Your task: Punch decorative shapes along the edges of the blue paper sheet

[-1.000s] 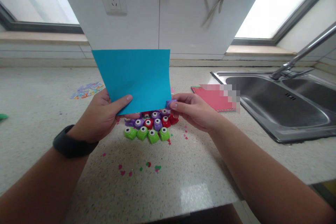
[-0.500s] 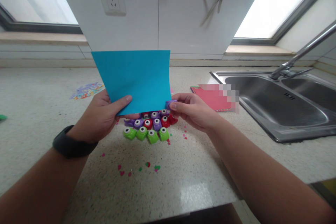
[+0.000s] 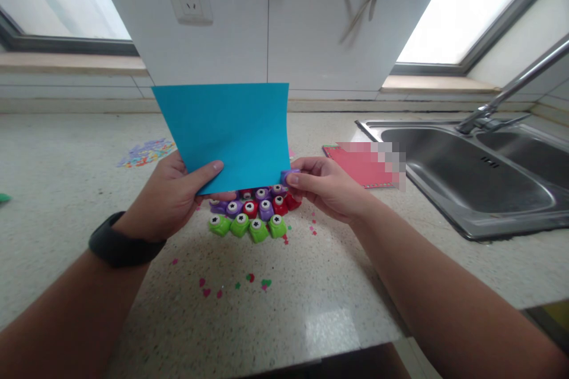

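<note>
While in left hand's [image 3: 168,196] grip, blue paper [image 3: 233,136] before rear punches [image 3: 262,194]; in right hand's [image 3: 326,188] pinch, purple punch [image 3: 286,175].

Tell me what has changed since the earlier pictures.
Nothing visibly changed beyond a slight shift of the view; nothing was picked up or let go. The left hand still holds the blue sheet, the right hand still grips the purple punch by the sheet's lower right corner, and the green punches stayed put.
</note>
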